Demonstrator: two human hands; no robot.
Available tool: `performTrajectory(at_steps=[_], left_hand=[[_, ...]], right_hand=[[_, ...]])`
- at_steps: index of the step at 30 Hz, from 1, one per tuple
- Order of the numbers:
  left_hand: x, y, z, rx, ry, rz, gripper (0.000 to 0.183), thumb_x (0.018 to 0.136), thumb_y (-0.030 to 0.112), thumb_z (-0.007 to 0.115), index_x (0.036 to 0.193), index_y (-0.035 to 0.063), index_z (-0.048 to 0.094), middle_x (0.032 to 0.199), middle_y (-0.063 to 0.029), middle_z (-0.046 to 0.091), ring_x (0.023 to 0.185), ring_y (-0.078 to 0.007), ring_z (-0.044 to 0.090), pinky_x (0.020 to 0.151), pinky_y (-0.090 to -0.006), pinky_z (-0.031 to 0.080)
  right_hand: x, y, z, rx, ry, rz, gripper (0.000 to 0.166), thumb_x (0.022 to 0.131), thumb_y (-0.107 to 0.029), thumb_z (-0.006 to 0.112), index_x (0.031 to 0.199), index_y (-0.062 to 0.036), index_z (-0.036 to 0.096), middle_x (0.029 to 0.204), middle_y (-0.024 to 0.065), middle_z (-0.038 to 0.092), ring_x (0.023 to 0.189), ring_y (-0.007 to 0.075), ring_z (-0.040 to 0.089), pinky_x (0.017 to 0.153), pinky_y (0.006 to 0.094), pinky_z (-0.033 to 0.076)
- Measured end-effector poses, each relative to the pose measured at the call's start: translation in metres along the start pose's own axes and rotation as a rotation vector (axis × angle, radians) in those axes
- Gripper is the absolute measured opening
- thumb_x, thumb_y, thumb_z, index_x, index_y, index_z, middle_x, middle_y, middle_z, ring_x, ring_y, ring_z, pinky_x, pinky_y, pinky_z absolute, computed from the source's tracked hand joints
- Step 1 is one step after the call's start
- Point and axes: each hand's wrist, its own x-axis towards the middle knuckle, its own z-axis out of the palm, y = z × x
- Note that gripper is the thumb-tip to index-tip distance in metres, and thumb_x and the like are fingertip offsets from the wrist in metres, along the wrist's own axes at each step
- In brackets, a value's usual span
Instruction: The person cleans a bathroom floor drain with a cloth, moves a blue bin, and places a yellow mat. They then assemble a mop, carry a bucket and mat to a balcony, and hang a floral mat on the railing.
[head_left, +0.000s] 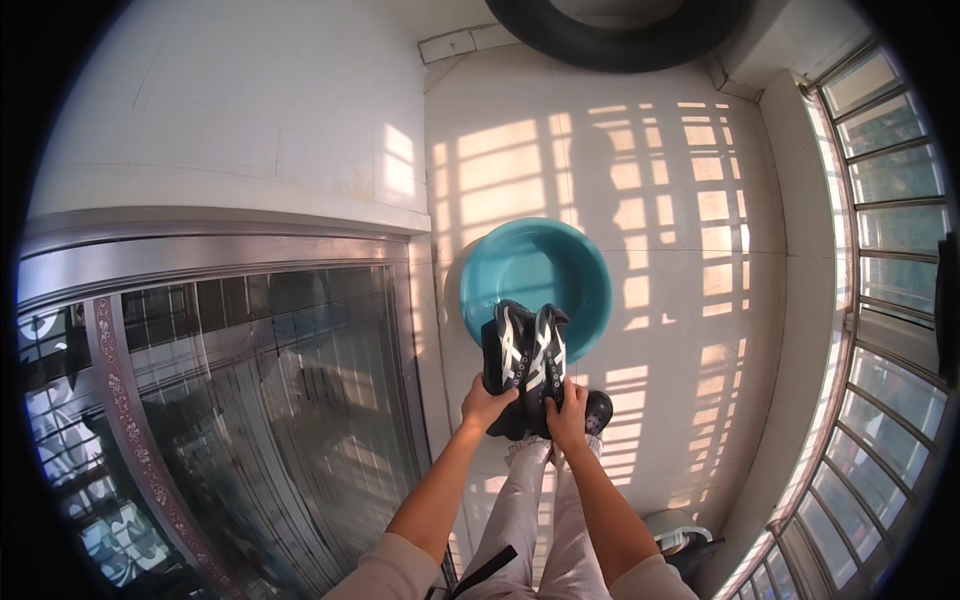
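Between my hands is a pair of black sneakers with white stripes, held side by side with the heel openings pointing away from me. My left hand (487, 403) grips the left sneaker (508, 360) by its outer side, thumb on top. The right sneaker (547, 360) is in my right hand (568, 411), gripped near its front. No laces show in the eyelets. The far ends of both sneakers overlap the near rim of a round teal plastic basin (536, 259) on the floor. I cannot tell whether the basin holds water.
A black clog (598, 412) is on my right foot. Sliding glass doors (300, 405) stand at the left, a barred window (896, 202) at the right. A black rubber ring (622, 45) lies at the far wall. Near my right elbow is a pale container (671, 525).
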Motion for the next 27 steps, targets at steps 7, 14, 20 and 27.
performTrajectory(at_steps=[7,14,20,27], left_hand=[[0.135,-0.021,0.033,0.261,0.045,-0.15,0.077,0.06,0.046,0.07,0.117,0.0011,0.045,0.104,-0.017,0.059,0.099,-0.0286,0.056,0.086,-0.0351,0.042],[0.184,-0.035,0.067,0.366,-0.151,0.034,0.107,0.067,0.061,0.06,0.133,-0.0095,0.014,0.12,-0.029,0.045,0.11,-0.037,0.047,0.092,-0.0361,0.039],[0.15,-0.018,0.069,0.498,0.083,0.172,0.093,0.072,0.058,0.056,0.135,-0.0017,0.021,0.136,-0.0268,0.025,0.122,-0.0407,0.031,0.1,-0.0406,0.028],[-0.037,-0.017,0.081,0.229,0.01,0.354,0.061,0.087,0.033,0.049,0.13,-0.0051,0.029,0.136,-0.0248,0.026,0.123,-0.0381,0.029,0.102,-0.0402,0.024]], right_hand=[[0.118,0.071,0.084,0.031,-0.03,0.005,0.053,0.073,-0.008,0.062,0.12,0.0053,0.042,0.108,0.0226,0.045,0.101,0.0372,0.047,0.09,0.037,0.038],[0.152,0.123,0.11,-0.55,-0.281,0.084,0.044,0.083,-0.019,0.05,0.122,0.0001,0.044,0.123,0.0195,0.046,0.115,0.0349,0.041,0.098,0.0393,0.032],[0.112,0.098,0.09,-0.414,-0.056,-0.023,0.047,0.084,-0.018,0.049,0.124,0.0036,0.039,0.125,0.0249,0.041,0.114,0.0385,0.038,0.097,0.0413,0.033],[-0.029,0.064,-0.011,-0.124,-0.091,0.195,0.047,0.088,-0.024,0.046,0.123,0.0057,0.039,0.12,0.0247,0.045,0.109,0.0397,0.042,0.094,0.042,0.033]])
